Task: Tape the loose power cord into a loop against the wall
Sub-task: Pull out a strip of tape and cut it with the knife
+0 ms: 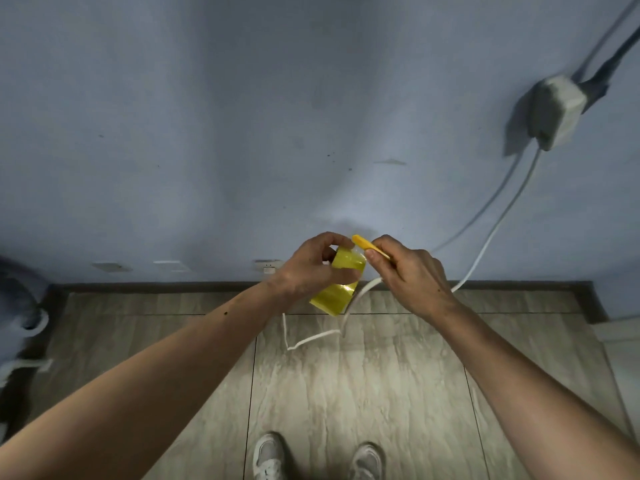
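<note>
My left hand (308, 265) grips a roll of yellow tape (348, 263), from which a strip of tape (334, 299) hangs down. In my right hand (408, 275) is a small yellow-orange cutter (367, 245), its tip at the roll's top edge. Both hands are held in front of the blue-grey wall (242, 116), just above the skirting. A white power cord (498, 223) drops from a grey socket box (554, 112) on the wall at the right. It passes behind my right hand and lies loose on the floor in a slack bend (304, 341).
A dark skirting board (156, 287) runs along the wall's foot above the grey tiled floor (346, 393). My two shoes (270, 459) show at the bottom. A dark cable (616, 57) enters the socket box from above. Blurred grey objects and a white cable (20, 323) sit at the left edge.
</note>
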`<action>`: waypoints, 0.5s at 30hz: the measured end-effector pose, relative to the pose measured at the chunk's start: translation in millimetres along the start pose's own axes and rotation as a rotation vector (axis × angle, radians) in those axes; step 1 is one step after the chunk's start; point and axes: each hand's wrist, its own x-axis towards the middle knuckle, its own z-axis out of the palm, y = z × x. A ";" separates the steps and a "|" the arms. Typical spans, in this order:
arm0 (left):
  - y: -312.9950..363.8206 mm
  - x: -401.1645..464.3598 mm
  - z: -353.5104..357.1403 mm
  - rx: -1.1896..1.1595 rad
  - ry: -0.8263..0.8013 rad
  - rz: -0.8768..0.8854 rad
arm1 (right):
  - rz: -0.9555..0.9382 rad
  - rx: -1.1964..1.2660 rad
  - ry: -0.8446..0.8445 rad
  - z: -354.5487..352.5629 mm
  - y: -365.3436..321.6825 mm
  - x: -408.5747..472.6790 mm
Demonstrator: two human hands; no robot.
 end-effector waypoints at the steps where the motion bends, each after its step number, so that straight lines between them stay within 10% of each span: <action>1: 0.3 1.0 3.3 0.009 0.002 -0.001 | -0.002 0.001 0.007 -1.2 3.1 -1.2; 15: -14.5 10.9 14.0 0.077 0.010 0.017 | -0.053 -0.038 0.213 1.1 21.6 -8.1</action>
